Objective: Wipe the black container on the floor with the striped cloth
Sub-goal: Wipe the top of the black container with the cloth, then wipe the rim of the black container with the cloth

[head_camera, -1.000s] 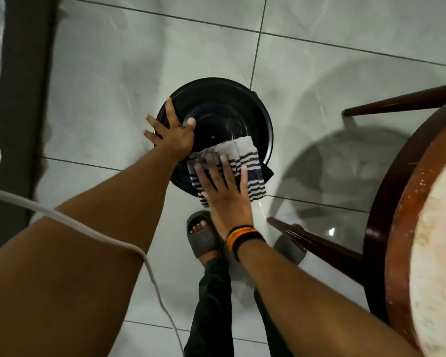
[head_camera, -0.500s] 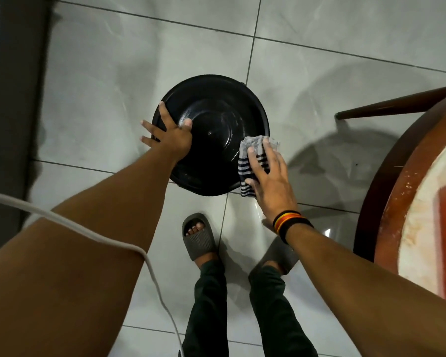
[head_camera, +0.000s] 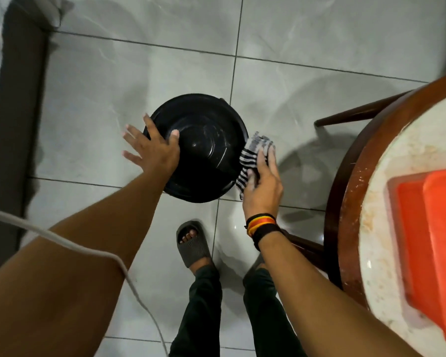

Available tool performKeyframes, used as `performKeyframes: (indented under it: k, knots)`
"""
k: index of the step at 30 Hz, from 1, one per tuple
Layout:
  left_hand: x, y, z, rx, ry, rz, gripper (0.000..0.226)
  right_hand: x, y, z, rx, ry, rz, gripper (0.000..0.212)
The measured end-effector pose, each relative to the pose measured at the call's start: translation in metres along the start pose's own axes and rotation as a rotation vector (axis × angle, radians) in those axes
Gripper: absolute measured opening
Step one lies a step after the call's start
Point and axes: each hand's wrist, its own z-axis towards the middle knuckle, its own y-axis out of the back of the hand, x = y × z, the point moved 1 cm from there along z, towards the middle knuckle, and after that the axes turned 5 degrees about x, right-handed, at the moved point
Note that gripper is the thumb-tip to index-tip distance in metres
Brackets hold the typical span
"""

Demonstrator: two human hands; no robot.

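Note:
A round black container (head_camera: 204,140) sits on the grey tiled floor, open side up, just ahead of my feet. My left hand (head_camera: 152,150) grips its left rim, thumb inside and fingers spread outside. My right hand (head_camera: 263,181), with a striped band on the wrist, presses the bunched white-and-dark striped cloth (head_camera: 252,155) against the container's outer right side. Part of the cloth is hidden under my palm.
A round wooden table (head_camera: 345,191) with a pale worn top stands close at the right, and an orange tray (head_camera: 428,243) lies on it. Its dark legs reach toward the container. A white cable (head_camera: 93,251) crosses my left arm. A dark strip runs along the left.
My right hand slid the cloth from the container's near rim round to its right side, bunching it up. My left hand kept its hold on the left rim.

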Motion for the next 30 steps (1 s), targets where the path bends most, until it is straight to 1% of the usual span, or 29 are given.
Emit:
performKeyframes:
  k: [1, 2, 3, 4, 5, 6, 7, 8, 10, 12, 13, 15, 16, 17, 18, 20, 21, 22, 24, 26, 28, 30]
  knots:
    - [-0.005, 0.001, -0.011, -0.049, -0.139, -0.050, 0.070, 0.009, 0.003, 0.001, 0.017, 0.039, 0.000, 0.063]
    - [-0.015, 0.005, -0.023, -0.029, -0.283, -0.145, 0.060, 0.020, 0.006, 0.004, 0.042, 0.070, -0.011, 0.065]
    - [-0.027, 0.007, -0.036, 0.070, -0.389, -0.263, 0.048, 0.031, 0.009, 0.006, 0.074, 0.097, -0.028, 0.067]
    - [-0.040, 0.010, -0.049, 0.218, -0.443, -0.358, 0.038, 0.041, 0.011, 0.008, 0.112, 0.125, -0.039, 0.068]
    - [-0.056, 0.017, -0.062, 0.351, -0.469, -0.422, 0.036, 0.054, 0.016, 0.010, 0.142, 0.158, -0.038, 0.068]
    - [-0.070, 0.023, -0.072, 0.431, -0.476, -0.466, 0.038, 0.065, 0.021, 0.011, 0.170, 0.175, -0.027, 0.069]
    - [-0.084, 0.031, -0.080, 0.457, -0.477, -0.501, 0.039, 0.075, 0.026, 0.012, 0.181, 0.174, 0.001, 0.069]
    - [-0.094, 0.037, -0.085, 0.444, -0.472, -0.515, 0.037, 0.082, 0.032, 0.014, 0.185, 0.159, 0.044, 0.070]
    - [-0.108, 0.049, -0.086, 0.372, -0.480, -0.487, 0.031, 0.096, 0.044, 0.019, 0.185, 0.119, 0.144, 0.072]
    - [-0.120, 0.068, -0.091, 0.338, -0.512, -0.449, 0.029, 0.105, 0.061, 0.021, 0.216, 0.003, 0.362, 0.076]
    - [-0.126, 0.079, -0.095, 0.340, -0.534, -0.440, 0.027, 0.109, 0.068, 0.022, 0.241, -0.120, 0.524, 0.076]
    - [-0.139, 0.102, -0.107, 0.400, -0.578, -0.462, 0.020, 0.113, 0.086, 0.024, 0.339, -0.390, 0.828, 0.060]
    - [-0.148, 0.114, -0.118, 0.443, -0.594, -0.482, 0.021, 0.116, 0.097, 0.024, 0.429, -0.464, 0.925, 0.053]
    - [-0.155, 0.124, -0.126, 0.479, -0.599, -0.518, 0.021, 0.121, 0.105, 0.023, 0.534, -0.492, 0.997, 0.058]
    - [-0.162, 0.132, -0.136, 0.513, -0.601, -0.562, 0.021, 0.127, 0.113, 0.022, 0.641, -0.498, 1.080, 0.069]
    - [-0.177, 0.148, -0.161, 0.590, -0.597, -0.659, 0.021, 0.141, 0.136, 0.018, 0.801, -0.450, 1.301, 0.088]
    - [-0.183, 0.154, -0.173, 0.617, -0.585, -0.706, 0.022, 0.149, 0.149, 0.014, 0.844, -0.421, 1.375, 0.088]
    - [-0.189, 0.160, -0.186, 0.623, -0.567, -0.743, 0.025, 0.155, 0.164, 0.010, 0.863, -0.387, 1.444, 0.084]
    - [-0.199, 0.166, -0.210, 0.576, -0.532, -0.763, 0.028, 0.156, 0.193, 0.001, 0.846, -0.340, 1.509, 0.068]
    - [-0.213, 0.162, -0.239, 0.513, -0.504, -0.729, 0.026, 0.141, 0.231, -0.009, 0.756, -0.323, 1.477, 0.049]
    - [-0.221, 0.146, -0.263, 0.463, -0.439, -0.669, 0.027, 0.119, 0.270, -0.018, 0.596, -0.308, 1.315, 0.043]
    - [-0.230, 0.114, -0.290, 0.490, -0.362, -0.627, 0.031, 0.094, 0.315, -0.025, 0.399, -0.250, 1.070, 0.037]
